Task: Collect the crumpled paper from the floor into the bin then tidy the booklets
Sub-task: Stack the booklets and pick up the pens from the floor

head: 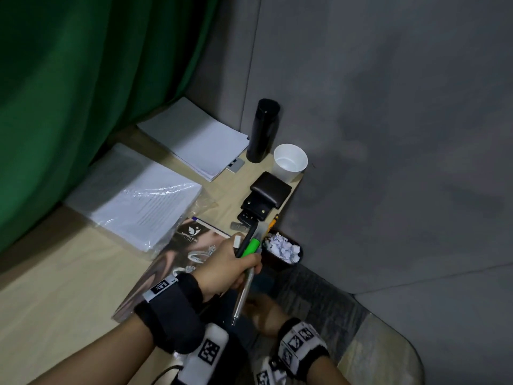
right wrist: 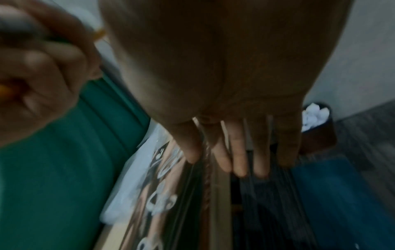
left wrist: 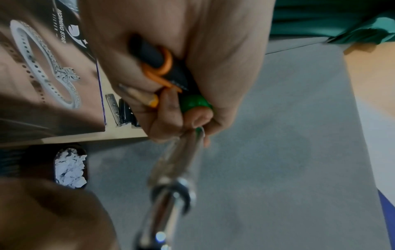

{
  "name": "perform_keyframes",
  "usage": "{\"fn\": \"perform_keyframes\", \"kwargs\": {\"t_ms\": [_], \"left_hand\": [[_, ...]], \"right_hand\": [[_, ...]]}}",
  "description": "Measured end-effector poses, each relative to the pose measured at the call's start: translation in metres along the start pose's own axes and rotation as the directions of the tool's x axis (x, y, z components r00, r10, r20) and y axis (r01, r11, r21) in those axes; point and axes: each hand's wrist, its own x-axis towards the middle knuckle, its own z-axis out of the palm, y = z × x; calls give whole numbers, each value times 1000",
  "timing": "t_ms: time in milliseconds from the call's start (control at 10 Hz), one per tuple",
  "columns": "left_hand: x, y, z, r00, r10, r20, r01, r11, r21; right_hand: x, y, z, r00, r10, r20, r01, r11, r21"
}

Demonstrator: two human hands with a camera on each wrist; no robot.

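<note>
My left hand grips a bundle of pens above the table's right edge: a green marker, a silver pen, a black-and-orange pen and a pencil. Under that hand a glossy jewellery booklet lies on the wooden table. My right hand hangs lower in shadow by the table edge, its fingers straight and empty. A dark bin on the floor holds crumpled paper. The bin stands beyond my right fingertips.
A plastic-wrapped paper stack and a second white stack lie further back. A black flask, white cup, black wallet and small dark items crowd the right edge. Green curtain at left, grey wall at right.
</note>
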Motion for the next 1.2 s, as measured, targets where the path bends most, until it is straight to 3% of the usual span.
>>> {"fn": "perform_keyframes", "kwargs": {"t_ms": [100,200,300,400,500,600,700,800,900,1000,1100,1200], "left_hand": [[19,2,5,1000,-2,-11,2,1000,-19],[45,8,16,998,23,-64,-26,998,-55],[71,18,33,993,68,-100,-66,998,24],[92,33,55,978,126,-166,-122,992,34],[115,45,69,950,130,-286,-134,991,4],[141,47,72,955,-59,-290,26,993,-118],[168,53,72,951,-262,-162,215,941,-260],[208,74,69,941,-323,-97,268,890,-369],[251,91,66,941,-339,19,299,803,-515],[292,97,56,908,-396,134,364,593,-719],[319,101,44,854,-422,304,453,317,-834],[340,105,32,841,-348,414,502,220,-836]], "right_hand": [[-12,21,-37,995,41,-90,-21,976,215],[-29,3,-83,998,-13,-62,37,913,407],[-38,-22,-126,986,-157,-57,167,900,403],[-37,-45,-163,974,-221,-37,219,901,374],[-33,-55,-190,961,-260,93,219,922,321],[-27,-49,-201,954,-243,178,190,943,273],[-21,-39,-215,974,-167,151,114,944,310],[-5,-28,-238,988,-110,109,65,934,351],[6,-20,-261,999,-42,15,32,919,393],[12,-7,-279,994,65,-85,-17,883,470],[8,14,-301,978,158,-135,-69,861,504],[0,27,-306,957,206,-204,-65,838,541]]}}
